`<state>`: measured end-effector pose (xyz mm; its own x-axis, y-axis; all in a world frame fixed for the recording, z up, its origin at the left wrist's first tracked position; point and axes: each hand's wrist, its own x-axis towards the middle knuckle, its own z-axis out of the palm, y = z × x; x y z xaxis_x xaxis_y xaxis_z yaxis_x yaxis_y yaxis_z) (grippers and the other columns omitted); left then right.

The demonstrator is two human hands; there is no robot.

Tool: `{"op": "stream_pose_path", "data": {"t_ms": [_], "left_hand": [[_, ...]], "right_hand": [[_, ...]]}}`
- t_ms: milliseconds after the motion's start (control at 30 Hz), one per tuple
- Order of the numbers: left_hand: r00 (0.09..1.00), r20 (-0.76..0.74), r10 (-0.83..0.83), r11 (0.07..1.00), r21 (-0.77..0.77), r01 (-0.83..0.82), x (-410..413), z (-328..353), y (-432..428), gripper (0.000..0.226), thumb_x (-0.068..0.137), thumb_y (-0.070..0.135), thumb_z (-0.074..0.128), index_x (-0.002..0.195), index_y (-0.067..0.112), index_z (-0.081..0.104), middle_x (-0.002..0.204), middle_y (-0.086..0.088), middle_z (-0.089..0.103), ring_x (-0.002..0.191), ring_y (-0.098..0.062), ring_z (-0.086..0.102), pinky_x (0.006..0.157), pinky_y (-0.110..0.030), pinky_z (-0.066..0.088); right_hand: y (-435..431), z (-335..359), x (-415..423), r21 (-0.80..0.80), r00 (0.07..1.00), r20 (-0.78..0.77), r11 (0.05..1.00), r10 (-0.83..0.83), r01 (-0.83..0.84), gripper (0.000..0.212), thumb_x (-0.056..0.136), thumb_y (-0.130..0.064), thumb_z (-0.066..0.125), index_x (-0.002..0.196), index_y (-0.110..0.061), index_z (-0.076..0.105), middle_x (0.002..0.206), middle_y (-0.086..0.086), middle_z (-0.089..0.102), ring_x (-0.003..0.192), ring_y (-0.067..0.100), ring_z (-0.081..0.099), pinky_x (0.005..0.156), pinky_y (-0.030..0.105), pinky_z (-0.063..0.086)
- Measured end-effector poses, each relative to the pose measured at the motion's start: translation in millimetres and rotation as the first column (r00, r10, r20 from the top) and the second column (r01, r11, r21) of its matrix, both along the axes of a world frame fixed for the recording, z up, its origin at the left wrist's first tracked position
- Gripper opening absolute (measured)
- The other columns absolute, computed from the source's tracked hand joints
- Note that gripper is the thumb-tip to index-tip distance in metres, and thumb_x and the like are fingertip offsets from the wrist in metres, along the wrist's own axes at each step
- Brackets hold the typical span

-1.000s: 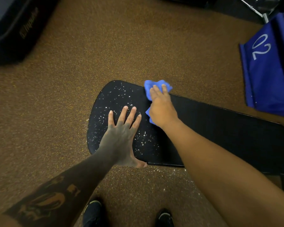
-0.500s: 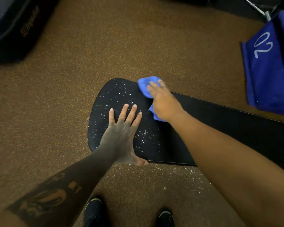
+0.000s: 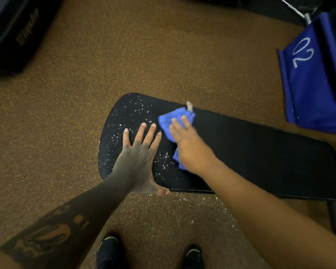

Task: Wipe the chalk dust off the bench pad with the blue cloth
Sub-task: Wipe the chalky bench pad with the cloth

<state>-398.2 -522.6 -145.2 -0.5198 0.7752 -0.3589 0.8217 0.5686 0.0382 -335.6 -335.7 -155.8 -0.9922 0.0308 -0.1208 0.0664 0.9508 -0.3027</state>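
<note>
A long black bench pad (image 3: 260, 150) runs from the middle to the right edge. White chalk dust (image 3: 128, 117) speckles its rounded left end, while the right part looks dark and clean. My right hand (image 3: 190, 146) presses the crumpled blue cloth (image 3: 171, 119) flat onto the pad, near the far edge. My left hand (image 3: 138, 156) lies flat on the dusty end with its fingers spread, just left of the cloth, holding nothing.
Brown speckled floor (image 3: 124, 55) surrounds the bench, with chalk specks (image 3: 202, 202) below its near edge. A blue fabric panel marked 02 (image 3: 308, 74) stands at the right. A dark padded object (image 3: 14, 32) sits at top left. My shoes (image 3: 109, 251) show at the bottom.
My right hand has slid the blue cloth from the pad's far edge toward me and slightly left, close to my left fingertips. My left hand has stayed planted.
</note>
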Motion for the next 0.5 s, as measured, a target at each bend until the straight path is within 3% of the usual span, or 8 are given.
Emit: {"op": "stream_pose_path", "data": {"t_ms": [67, 167, 233, 367, 500], "left_hand": [[1.000, 0.008, -0.002, 1.000, -0.001, 0.002, 0, 1, 0, 0.161, 0.038, 0.110, 0.029, 0.154, 0.010, -0.019, 0.163, -0.013, -0.028, 0.151, -0.036, -0.023, 0.117, -0.068, 0.000], [1.000, 0.013, 0.004, 1.000, 0.002, -0.004, -1, 1, 0, 0.162, 0.036, 0.111, 0.030, 0.154, 0.011, -0.020, 0.163, -0.013, -0.028, 0.151, -0.035, -0.024, 0.117, -0.068, 0.000], [1.000, 0.008, 0.007, 1.000, -0.001, -0.007, -1, 0, 0, 0.162, 0.036, 0.111, 0.029, 0.153, 0.011, -0.021, 0.163, -0.013, -0.028, 0.151, -0.035, -0.023, 0.118, -0.068, 0.001], [1.000, 0.005, 0.005, 1.000, 0.009, -0.005, -1, 1, 0, 0.160, 0.038, 0.110, 0.031, 0.154, 0.011, -0.019, 0.163, -0.012, -0.027, 0.151, -0.034, -0.022, 0.118, -0.067, 0.001], [1.000, 0.000, 0.008, 0.999, 0.039, -0.008, -1, 4, -4, 0.163, 0.035, 0.110, 0.032, 0.155, 0.010, -0.016, 0.165, -0.012, -0.023, 0.152, -0.034, -0.021, 0.119, -0.067, 0.000]], "right_hand": [[-4, 3, 13, 0.030, 0.996, 0.022, 0.996, 0.083, -0.084, 0.069, 0.084, 0.001, 0.053, 0.149, -0.001, 0.030, 0.161, 0.013, 0.021, 0.150, 0.033, 0.005, 0.121, 0.046, 0.016], [12, 11, 17, 0.031, 0.982, 0.023, 0.982, -0.188, 0.187, 0.066, 0.089, 0.003, 0.043, 0.152, -0.006, 0.023, 0.163, 0.009, 0.012, 0.151, 0.029, -0.003, 0.121, 0.045, 0.015], [4, 16, 16, 0.041, 0.962, 0.055, 0.964, -0.266, 0.264, 0.066, 0.092, -0.001, 0.042, 0.153, -0.006, 0.017, 0.164, 0.009, 0.006, 0.150, 0.029, -0.008, 0.121, 0.044, 0.012], [-19, 26, 24, 0.019, 0.981, 0.141, 0.991, -0.135, 0.134, 0.066, 0.096, -0.027, 0.041, 0.155, -0.011, 0.016, 0.165, 0.006, 0.004, 0.151, 0.025, -0.010, 0.122, 0.047, 0.005], [-2, 33, 24, 0.041, 0.980, -0.023, 0.979, -0.199, 0.199, 0.069, 0.091, -0.050, 0.023, 0.153, -0.018, 0.025, 0.164, 0.003, 0.009, 0.151, 0.023, -0.009, 0.118, 0.052, 0.007]]}}
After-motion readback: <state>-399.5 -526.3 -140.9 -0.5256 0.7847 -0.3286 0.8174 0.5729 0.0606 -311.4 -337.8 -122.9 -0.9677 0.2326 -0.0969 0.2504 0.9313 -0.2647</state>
